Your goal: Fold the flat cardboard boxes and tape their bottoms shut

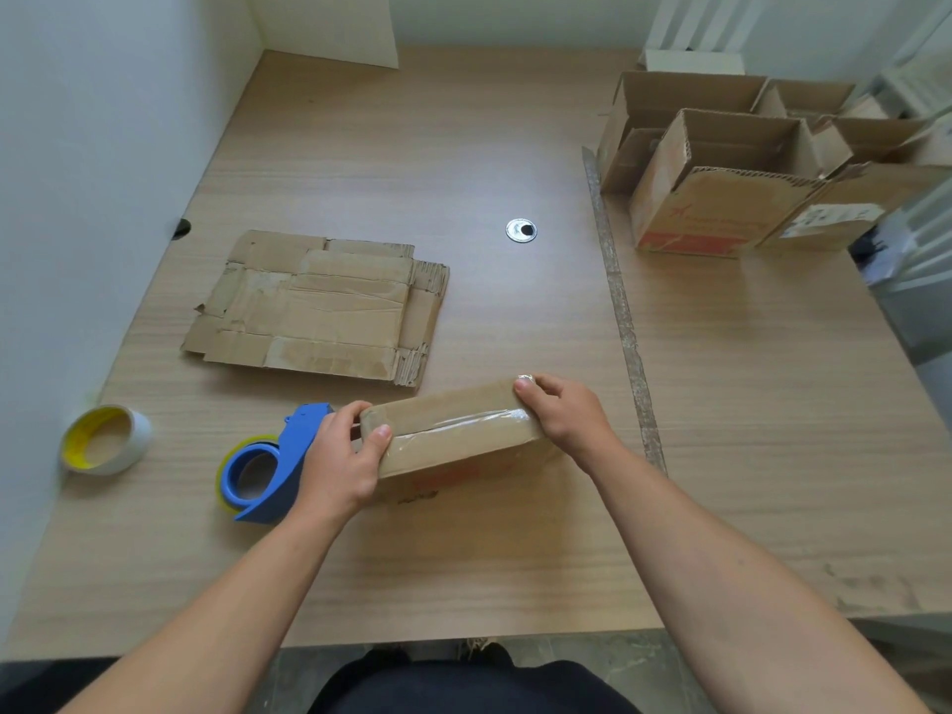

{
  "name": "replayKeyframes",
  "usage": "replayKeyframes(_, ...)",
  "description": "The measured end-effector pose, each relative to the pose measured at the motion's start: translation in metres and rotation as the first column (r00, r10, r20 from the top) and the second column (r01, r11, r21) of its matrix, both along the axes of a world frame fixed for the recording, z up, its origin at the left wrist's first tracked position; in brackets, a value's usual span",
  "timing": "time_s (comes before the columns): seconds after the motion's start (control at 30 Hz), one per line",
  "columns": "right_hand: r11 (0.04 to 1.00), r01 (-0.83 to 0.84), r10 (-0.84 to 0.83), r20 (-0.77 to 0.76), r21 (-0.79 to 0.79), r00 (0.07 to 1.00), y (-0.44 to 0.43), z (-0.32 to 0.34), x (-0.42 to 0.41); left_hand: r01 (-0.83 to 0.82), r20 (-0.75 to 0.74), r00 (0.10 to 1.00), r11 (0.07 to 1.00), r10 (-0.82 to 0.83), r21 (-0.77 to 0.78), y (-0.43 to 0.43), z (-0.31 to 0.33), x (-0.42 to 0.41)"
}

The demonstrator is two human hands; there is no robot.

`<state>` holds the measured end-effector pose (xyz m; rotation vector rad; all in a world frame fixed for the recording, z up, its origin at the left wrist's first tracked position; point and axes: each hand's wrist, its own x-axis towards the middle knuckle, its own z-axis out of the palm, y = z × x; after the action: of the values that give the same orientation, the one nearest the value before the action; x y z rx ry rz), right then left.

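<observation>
Both hands gripped one small cardboard box [453, 430]. The left hand [340, 466] curled round its left end with the thumb on top, and the right hand [564, 417] clasped its right end. The box sat at the front middle of a wide wooden table [463, 559]; whether it rested there or was lifted slightly could not be told.

At the far right stood a cluster of folded boxes [721, 188], open tops up, apparently finished. Left of centre lay a stack of flat cardboard [319, 301], not yet folded.

A strip of clear tape [463, 420] ran along the held box's upward face, so its bottom looked sealed. A blue tape dispenser [268, 471] lay just behind the left hand. A spare tape roll [105, 439] sat at the table's left edge.
</observation>
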<state>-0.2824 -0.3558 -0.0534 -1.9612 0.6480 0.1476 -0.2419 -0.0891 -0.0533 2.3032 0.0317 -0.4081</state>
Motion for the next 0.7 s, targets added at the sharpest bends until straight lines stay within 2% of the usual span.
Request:
replayKeyframes(0.23,0.982,0.189,-0.189,0.019,-0.020,0.982,0.020,0.006,0.001,-0.134,-0.037,0.991,0.990,0.132,-0.051,-0.006,0.002,-0.002)
replayKeyframes(0.3,0.979,0.200,-0.200,0.018,-0.022,0.980,0.026,0.007,-0.003,-0.152,-0.041,0.988,0.987,0.150,-0.044,-0.008,0.003,-0.008)
replayKeyframes(0.43,0.980,0.090,-0.098,0.034,0.176,0.995,0.025,-0.001,-0.032,-0.163,-0.043,0.986,0.986,0.163,-0.014,-0.010,0.001,-0.020)
replayKeyframes(0.5,0.986,0.078,-0.088,0.062,0.147,0.994,0.027,-0.010,-0.048,-0.169,-0.047,0.984,0.986,0.169,0.010,-0.012,-0.001,-0.022)
replayKeyframes(0.6,0.976,0.204,-0.210,0.081,0.074,0.974,0.039,-0.015,-0.052,-0.175,-0.089,0.981,0.985,0.175,0.005,-0.018,-0.005,-0.024)
replayKeyframes(0.7,0.975,0.209,-0.209,0.006,-0.081,0.978,0.039,-0.005,-0.043,-0.203,-0.094,0.975,0.979,0.202,0.000,-0.030,-0.002,-0.026)
